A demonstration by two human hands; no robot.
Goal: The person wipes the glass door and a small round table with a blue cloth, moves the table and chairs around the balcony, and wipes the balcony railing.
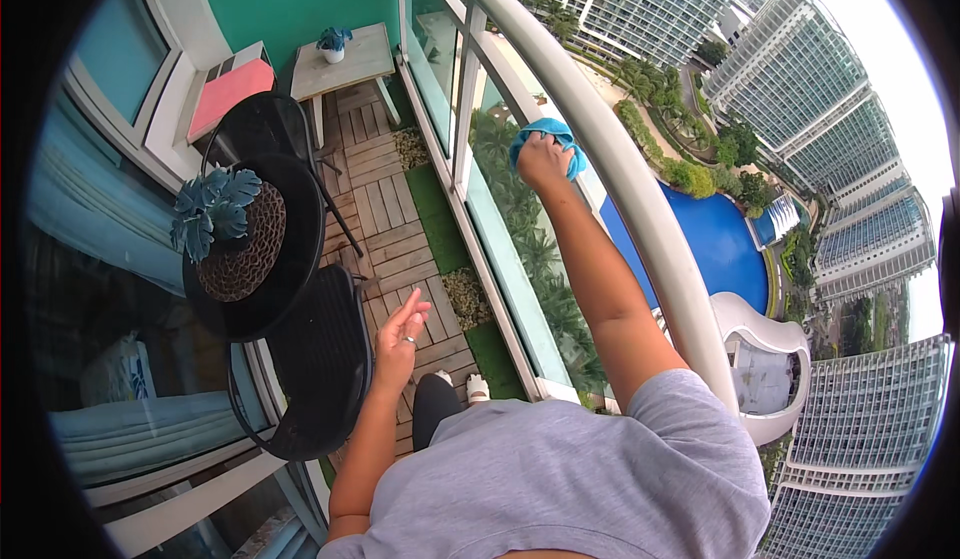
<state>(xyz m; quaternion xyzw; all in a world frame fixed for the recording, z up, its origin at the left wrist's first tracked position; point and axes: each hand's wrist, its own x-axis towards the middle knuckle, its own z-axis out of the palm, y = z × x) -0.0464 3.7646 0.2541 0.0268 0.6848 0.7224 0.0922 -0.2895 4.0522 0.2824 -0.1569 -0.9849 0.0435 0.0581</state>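
My right hand (545, 160) grips a bunched blue cloth (559, 130) at the lower rail (510, 94) of the balcony railing. Just beyond the cloth curves the thick white top handrail (637, 128). Glass panels (525, 259) fill the railing beneath, with palm trees seen through them. My left hand (401, 338) hangs free over the wooden floor tiles, its fingers apart and a ring on one of them. Nearest to it is a black chair (322, 364). Whether the cloth touches the handrail as well, I cannot tell.
Left of me, a round black table (300, 289) carries a woven mat (259, 259) and a leafy plant (216, 206). A second black chair (262, 135) stands behind it. Farther off, a small wooden table (356, 60) bears a potted plant (334, 45). A swimming pool (712, 236) lies far below.
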